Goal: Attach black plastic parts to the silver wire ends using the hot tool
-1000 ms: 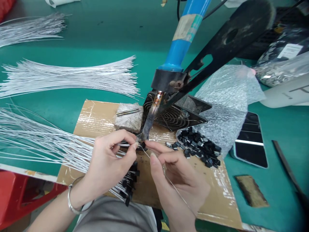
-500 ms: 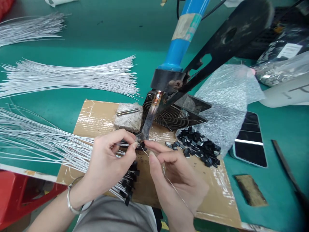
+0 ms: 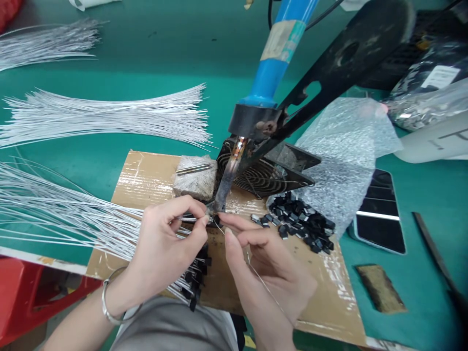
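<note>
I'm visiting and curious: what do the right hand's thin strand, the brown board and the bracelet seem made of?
The thin strand in the right hand looks like metal, perhaps solder: silvery and gently curved. The brown board looks like cardboard under clear tape or film: ribbed, with shiny streaks. The bracelet seems polished metal: silvery, with bright highlights.

iron and black arm blocking the way above the hands, block and fan just beyond them, loose wires crowding the left, bare cardboard open to the right
</note>
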`<state>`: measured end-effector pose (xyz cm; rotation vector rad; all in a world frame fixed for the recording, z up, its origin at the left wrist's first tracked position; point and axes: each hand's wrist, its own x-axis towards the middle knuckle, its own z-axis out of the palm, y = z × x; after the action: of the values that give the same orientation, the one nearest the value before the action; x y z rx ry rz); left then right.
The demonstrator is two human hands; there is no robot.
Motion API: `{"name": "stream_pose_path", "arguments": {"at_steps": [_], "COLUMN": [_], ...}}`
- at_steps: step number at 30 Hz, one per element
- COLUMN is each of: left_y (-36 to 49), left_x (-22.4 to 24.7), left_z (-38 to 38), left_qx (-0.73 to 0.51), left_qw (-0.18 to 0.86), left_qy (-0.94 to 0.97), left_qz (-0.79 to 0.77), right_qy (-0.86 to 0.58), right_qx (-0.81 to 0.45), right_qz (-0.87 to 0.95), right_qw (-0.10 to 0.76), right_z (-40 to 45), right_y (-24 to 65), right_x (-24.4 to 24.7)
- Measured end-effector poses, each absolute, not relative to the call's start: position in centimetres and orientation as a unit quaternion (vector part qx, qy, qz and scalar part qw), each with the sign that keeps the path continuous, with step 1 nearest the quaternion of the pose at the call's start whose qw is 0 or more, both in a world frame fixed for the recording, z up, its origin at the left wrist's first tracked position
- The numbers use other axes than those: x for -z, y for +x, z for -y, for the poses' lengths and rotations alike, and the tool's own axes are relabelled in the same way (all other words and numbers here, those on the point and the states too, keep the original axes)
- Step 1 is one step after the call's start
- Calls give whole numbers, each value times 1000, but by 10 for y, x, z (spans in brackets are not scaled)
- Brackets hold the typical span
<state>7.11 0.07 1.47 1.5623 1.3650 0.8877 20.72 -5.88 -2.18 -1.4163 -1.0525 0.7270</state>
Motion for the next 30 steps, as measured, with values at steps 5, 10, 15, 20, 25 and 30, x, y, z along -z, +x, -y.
{"name": "stream_pose_path", "arguments": {"at_steps": [5,10,15,20,25,30], "left_y": [70,69,70,70,70,70], "left_x": [-13,-13,-12,-11,-11,-11], "left_z": [-1,0,0,0,1,1], "left_qx": [-355,-354,-355,-360,-363,-361], "left_qw": [423,425,424,423,427,426], "left_qy": [630,628,628,624,623,625], "left_qz": [-547,-546,-548,-550,-546,-545], "right_qy": [-602,-609,-603,-594,-590,-595], "right_qx": [-309,-304,-301,-301,-302,-300], "right_qz": [447,450,454,450,451,457], "right_qw": [585,579,583,595,598,589], "right_z": [59,59,60,58,58,58], "right_y": [206,206,207,206,205,206], "right_x": [21,20,22,24,23,23]}}
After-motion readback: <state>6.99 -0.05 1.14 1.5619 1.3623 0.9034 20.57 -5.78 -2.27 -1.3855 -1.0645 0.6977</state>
